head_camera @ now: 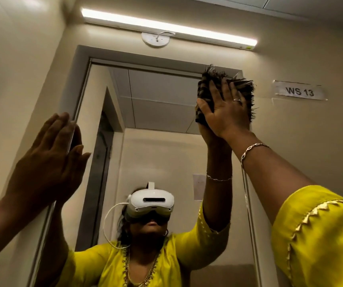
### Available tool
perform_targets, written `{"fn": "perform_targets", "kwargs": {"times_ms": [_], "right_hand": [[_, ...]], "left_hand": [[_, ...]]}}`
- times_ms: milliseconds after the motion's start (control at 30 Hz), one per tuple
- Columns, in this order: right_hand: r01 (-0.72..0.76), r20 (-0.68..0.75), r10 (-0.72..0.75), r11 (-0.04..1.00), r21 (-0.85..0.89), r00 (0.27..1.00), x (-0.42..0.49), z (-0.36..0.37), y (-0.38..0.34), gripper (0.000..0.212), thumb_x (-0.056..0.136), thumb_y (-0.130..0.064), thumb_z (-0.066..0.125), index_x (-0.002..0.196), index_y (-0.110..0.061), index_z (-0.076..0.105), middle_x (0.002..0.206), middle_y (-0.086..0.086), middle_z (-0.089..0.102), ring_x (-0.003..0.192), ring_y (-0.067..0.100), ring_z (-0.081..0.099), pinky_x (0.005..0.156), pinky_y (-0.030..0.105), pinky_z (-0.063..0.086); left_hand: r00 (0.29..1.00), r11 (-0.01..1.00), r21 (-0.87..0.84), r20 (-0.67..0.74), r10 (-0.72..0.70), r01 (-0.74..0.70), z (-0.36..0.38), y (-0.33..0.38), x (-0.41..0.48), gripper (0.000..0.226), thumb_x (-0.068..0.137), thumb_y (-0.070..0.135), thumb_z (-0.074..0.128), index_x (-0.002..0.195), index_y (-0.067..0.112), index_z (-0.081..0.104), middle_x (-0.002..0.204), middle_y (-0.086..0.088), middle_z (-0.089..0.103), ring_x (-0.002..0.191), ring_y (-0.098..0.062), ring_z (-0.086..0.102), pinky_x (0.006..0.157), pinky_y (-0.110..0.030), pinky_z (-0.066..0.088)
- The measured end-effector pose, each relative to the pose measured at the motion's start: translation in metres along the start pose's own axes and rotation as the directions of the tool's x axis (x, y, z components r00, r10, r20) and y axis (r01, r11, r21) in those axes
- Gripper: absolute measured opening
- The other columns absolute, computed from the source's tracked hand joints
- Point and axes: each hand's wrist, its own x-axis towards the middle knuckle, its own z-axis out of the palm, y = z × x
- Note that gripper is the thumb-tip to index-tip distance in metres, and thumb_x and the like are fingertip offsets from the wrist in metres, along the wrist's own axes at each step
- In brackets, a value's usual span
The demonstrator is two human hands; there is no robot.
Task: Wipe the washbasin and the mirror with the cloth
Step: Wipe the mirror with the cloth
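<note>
Beige walls close in around a tall wall mirror (156,104) with a grey frame, lit by a tube light (168,25) fixed above it. To the right of the mirror's top corner a paper label (300,91) reads "WS 13".

At the mirror's upper right corner the right hand (224,108) lies flat with fingers spread, pressing a dark frayed cloth (205,79) against the glass; a ring sits on one finger and a chain bracelet (253,150) on the wrist, above a yellow sleeve (319,235).

By the mirror's left edge the left hand (52,154) is open, fingers straight and together, its palm flat against the frame and holding nothing.

No container and no washbasin is in view.
</note>
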Motion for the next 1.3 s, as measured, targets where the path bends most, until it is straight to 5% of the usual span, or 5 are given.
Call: {"fn": "perform_targets", "kwargs": {"times_ms": [167,300,333,400,1300], "right_hand": [[-0.075,-0.025,0.075,0.997,0.007,0.997,-0.01,0.005,-0.012,0.058,0.096,-0.049,0.02,0.148,-0.026,0.007,0.157,0.008,0.002,0.144,0.025,-0.001,0.115,0.039,-0.002],[-0.101,-0.031,0.102,0.994,0.033,0.994,-0.019,0.011,-0.03,0.059,0.096,-0.05,0.02,0.148,-0.025,0.005,0.157,0.009,-0.001,0.144,0.027,-0.003,0.115,0.041,-0.002],[-0.1,-0.032,0.102,0.994,0.039,0.994,-0.021,0.012,-0.036,0.06,0.096,-0.05,0.02,0.148,-0.025,0.005,0.157,0.009,-0.001,0.144,0.027,-0.003,0.115,0.041,-0.002],[-0.099,-0.03,0.1,0.994,0.045,0.995,-0.024,0.012,-0.047,0.06,0.096,-0.051,0.019,0.148,-0.024,0.004,0.157,0.01,-0.001,0.144,0.028,-0.004,0.115,0.042,-0.002],[0.312,0.012,-0.32,0.931,0.189,0.947,-0.045,0.02,-0.22,0.055,0.098,-0.046,0.016,0.147,-0.027,0.001,0.157,0.007,-0.008,0.143,0.025,-0.012,0.114,0.039,-0.008]], "left_hand": [[0.983,0.986,-0.029,-0.092,0.161,-0.164,0.033,-0.027,0.013,0.058,0.094,0.03,0.04,0.139,-0.007,0.033,0.148,-0.02,0.03,0.137,-0.04,0.025,0.109,-0.058,0.025],[0.975,0.968,-0.118,-0.039,0.219,-0.222,0.243,-0.232,0.036,0.162,0.002,0.097,0.041,0.148,0.035,0.009,0.156,0.001,0.017,0.14,-0.045,0.01,0.102,-0.069,0.024],[0.977,0.962,-0.175,-0.08,0.196,-0.208,0.212,-0.215,0.024,0.094,0.072,0.077,0.028,0.149,0.027,0.011,0.158,0.002,0.008,0.142,-0.038,0.008,0.11,-0.06,0.018],[0.971,0.963,-0.162,-0.142,0.191,-0.213,0.061,-0.055,0.0,0.066,0.091,0.032,0.045,0.147,0.007,0.02,0.156,-0.009,0.01,0.143,-0.032,0.01,0.116,-0.045,0.013],[0.979,0.973,-0.206,-0.191,0.066,-0.106,-0.037,0.034,0.004,0.077,0.094,0.057,0.016,0.143,-0.003,0.016,0.152,-0.024,0.016,0.142,-0.029,0.008,0.115,-0.032,0.008]]}}
